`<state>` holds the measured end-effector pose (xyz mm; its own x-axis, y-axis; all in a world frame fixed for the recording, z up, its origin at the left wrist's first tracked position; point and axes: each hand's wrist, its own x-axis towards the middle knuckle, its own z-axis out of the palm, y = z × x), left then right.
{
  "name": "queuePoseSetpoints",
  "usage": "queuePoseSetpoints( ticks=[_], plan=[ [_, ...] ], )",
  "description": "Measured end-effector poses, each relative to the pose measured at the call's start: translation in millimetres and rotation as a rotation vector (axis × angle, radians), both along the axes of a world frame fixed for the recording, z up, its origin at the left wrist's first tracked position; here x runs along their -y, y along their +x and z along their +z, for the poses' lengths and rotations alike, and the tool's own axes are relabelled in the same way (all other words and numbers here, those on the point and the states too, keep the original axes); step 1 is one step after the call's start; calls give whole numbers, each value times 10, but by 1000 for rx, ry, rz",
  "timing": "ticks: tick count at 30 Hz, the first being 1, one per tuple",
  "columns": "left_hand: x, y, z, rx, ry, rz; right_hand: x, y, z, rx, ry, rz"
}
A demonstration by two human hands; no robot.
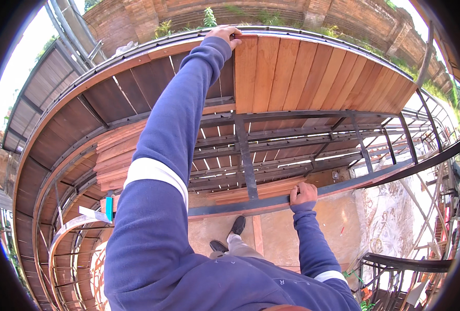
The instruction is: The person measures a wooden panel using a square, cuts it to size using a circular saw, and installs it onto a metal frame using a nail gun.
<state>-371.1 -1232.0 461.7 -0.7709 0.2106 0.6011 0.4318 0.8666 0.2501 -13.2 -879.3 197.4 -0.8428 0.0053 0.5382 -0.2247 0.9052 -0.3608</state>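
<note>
On the right, the upper tier of the curved frame is being covered by reddish planks set side by side; the left stretch is showing none, so the row is being judged only part complete. The left hand is being held far forward at the planks' upper left corner; whether its fingers are grasping cannot be told. Nearer the body, the dark rail is being clasped by the right hand's curled fingers.
</note>
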Motion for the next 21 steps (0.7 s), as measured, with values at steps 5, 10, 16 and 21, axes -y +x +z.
queuePoseSetpoints(
  ticks=[5, 10, 16, 21],
  plan=[
    [-130, 113, 67, 88, -2, 49, -19, 26, 25, 44, 8, 5],
    [138, 104, 28, 29, -21, 73, 62, -32, -56, 46, -7, 50],
    [-290, 385, -123, -329, 287, -8, -60, 51, -136, 165, 116, 11],
    [-751, 2101, -901, -346, 813, -59, -117, 30, -118, 235, 142, 66]
  ],
)
